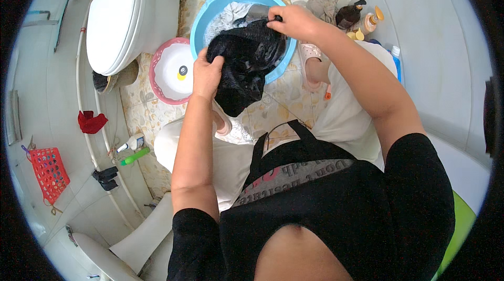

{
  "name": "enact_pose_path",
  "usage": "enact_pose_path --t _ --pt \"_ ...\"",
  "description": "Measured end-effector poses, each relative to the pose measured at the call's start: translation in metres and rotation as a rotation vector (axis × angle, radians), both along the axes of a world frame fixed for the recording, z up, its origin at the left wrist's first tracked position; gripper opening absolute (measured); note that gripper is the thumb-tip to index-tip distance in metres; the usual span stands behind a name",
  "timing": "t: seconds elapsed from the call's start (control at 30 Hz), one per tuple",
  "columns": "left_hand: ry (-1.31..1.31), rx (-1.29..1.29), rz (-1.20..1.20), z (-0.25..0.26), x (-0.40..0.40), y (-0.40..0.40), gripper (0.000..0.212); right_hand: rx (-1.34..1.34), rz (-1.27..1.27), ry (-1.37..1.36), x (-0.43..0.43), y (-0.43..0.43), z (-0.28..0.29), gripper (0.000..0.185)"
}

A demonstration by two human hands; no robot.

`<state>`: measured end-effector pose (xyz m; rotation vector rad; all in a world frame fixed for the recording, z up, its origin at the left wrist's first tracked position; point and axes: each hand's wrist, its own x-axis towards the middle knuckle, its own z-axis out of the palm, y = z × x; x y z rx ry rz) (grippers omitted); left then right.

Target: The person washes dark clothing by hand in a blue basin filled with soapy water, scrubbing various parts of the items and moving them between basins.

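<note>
My left hand (208, 74) grips one edge of a wet black garment (246, 58), thumb on top. On the far right side, my right hand (293, 23) pinches another part of the same cloth between thumb and fingers. The garment is spread over a light-blue plastic basin (200, 7), and its lower end hangs outside the near rim. Behind it, whitish wet cloth (236, 11) lies in sudsy water (215, 31). A grey piece of fabric (258, 12) shows near my right hand. The black cloth hides much of the basin's inside.
Left of the basin sits a pink-rimmed white basin (171, 72), near the toilet (114, 21). Several pump bottles (348, 15) and a crumpled grey cloth (321, 3) lie to the right. A red mesh basket (50, 172) and white pipes (84, 131) line the left wall.
</note>
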<state>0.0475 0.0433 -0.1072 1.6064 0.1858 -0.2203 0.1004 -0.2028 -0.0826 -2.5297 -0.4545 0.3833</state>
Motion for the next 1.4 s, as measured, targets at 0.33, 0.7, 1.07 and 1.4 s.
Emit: enact_pose_path --t 0.33,0.7,1.07,1.4 --pt "0.051 -0.073 -0.303 0.033 0.002 -0.023 0.023 0.601 0.224 -0.176 -0.033 0.042 -0.006 0.072" --pt "0.218 -0.127 0.047 -0.031 0.002 0.008 0.035 0.519 -0.026 -0.151 -0.016 0.038 0.02 0.054" --pt "0.124 -0.774 0.019 0.006 -0.003 -0.007 0.054 0.551 -0.139 -0.077 0.003 0.049 -0.018 0.056" --pt "0.299 -1.168 0.137 -0.036 0.003 -0.038 0.038 0.644 -0.191 -0.027 -0.046 0.091 0.003 0.042"
